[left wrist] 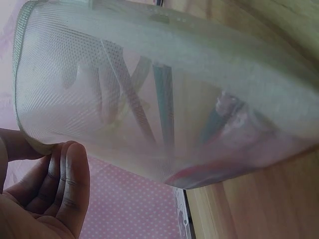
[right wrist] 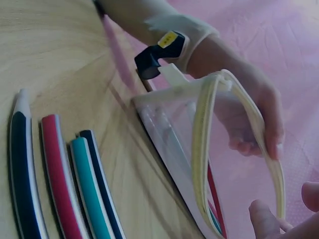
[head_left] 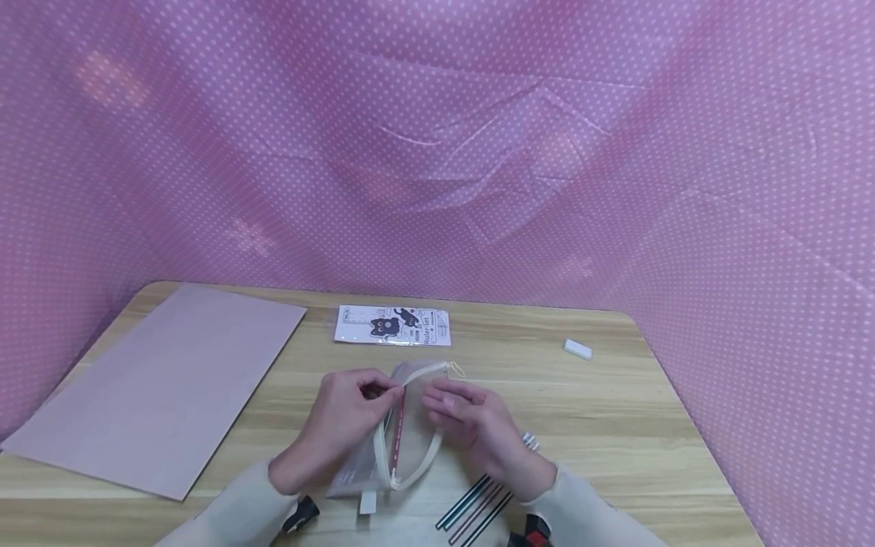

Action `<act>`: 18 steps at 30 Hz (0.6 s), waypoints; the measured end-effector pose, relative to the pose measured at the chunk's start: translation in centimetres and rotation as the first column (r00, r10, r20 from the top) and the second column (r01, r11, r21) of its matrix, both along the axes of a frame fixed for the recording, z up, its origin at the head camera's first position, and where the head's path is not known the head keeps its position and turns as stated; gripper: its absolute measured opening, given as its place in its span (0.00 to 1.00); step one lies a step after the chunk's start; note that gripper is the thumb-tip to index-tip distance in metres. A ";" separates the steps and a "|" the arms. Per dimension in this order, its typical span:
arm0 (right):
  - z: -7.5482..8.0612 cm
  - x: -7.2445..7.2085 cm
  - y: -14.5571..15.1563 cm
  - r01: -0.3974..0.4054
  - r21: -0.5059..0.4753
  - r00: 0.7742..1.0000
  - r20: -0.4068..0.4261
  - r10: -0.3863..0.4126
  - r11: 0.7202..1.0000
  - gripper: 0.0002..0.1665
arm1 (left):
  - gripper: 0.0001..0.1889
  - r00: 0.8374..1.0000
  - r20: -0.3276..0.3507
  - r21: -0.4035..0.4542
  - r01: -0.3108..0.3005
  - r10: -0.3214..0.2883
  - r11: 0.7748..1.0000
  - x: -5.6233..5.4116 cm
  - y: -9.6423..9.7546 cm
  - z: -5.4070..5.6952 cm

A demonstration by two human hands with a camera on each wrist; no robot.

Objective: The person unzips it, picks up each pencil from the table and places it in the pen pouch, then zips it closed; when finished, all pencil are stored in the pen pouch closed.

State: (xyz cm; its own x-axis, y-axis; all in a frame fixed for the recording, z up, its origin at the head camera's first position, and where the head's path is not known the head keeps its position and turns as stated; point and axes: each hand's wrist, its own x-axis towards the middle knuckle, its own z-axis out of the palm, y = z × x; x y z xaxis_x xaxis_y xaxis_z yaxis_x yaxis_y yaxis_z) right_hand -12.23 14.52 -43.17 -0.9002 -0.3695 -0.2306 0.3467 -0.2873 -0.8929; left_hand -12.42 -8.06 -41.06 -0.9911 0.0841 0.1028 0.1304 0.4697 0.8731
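Observation:
A translucent mesh pencil pouch (head_left: 358, 467) with a cream zipper stands unzipped between the hands. My left hand (head_left: 342, 418) pinches one zipper edge of its mouth between thumb and fingers; the left wrist view shows this grip at the pouch corner. A red-striped pencil (head_left: 396, 437) lies inside, and a dark teal pencil (left wrist: 164, 99) shows through the mesh. At the opposite edge is my right hand (head_left: 481, 433), its fingers extended at the mouth and holding nothing. Beneath the right forearm lie several pencils (right wrist: 60, 174), dark, red and teal.
A ruler set packet (head_left: 393, 325) with black cats lies behind the pouch. To the right is a white eraser (head_left: 577, 349). A large pinkish-grey sheet (head_left: 164, 387) covers the table's left side. Pink dotted cloth (head_left: 478, 152) hangs around the table.

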 end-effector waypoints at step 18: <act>-0.5 -1.4 4.1 0.065 0.012 0.997 -0.036 -0.065 0.998 0.34 | 0.05 1.000 -0.031 -0.004 0.006 -0.006 1.000 -0.1 0.0 -0.1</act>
